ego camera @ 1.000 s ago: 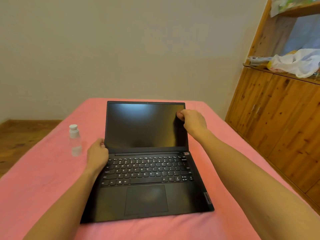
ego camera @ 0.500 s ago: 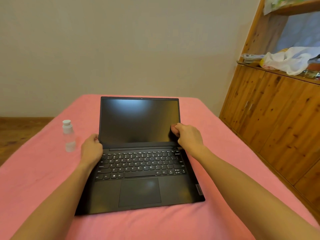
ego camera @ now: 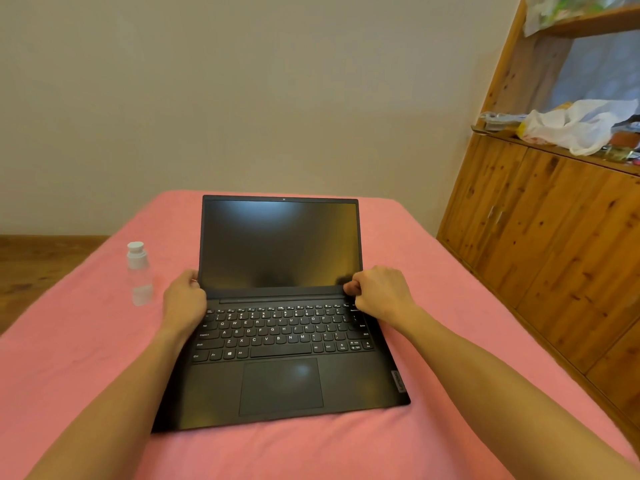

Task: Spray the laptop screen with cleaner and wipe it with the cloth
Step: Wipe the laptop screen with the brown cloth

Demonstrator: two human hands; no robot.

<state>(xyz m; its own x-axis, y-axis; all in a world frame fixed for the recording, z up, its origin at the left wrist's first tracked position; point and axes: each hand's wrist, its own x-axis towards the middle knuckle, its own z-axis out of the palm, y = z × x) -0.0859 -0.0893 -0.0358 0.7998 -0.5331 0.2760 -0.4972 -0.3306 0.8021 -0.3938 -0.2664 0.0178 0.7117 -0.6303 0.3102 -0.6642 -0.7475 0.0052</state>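
Soft warm indoor light, faint screen (ego camera: 280, 244) glare, wide-angle edge distortion, slight blur

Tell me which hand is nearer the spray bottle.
Left. The left hand grips the screen's left edge, just right of the spray bottle; the right hand is at the screen's lower right corner.

Cloth hidden inside right hand (ego camera: 379, 292), only a dark bit shows; both forearms cut off at bottom edge.

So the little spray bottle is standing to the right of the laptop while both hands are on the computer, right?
Not quite. The head view shows the spray bottle standing to the left of the laptop, beside the left hand. The right hand is at the screen's lower right corner.
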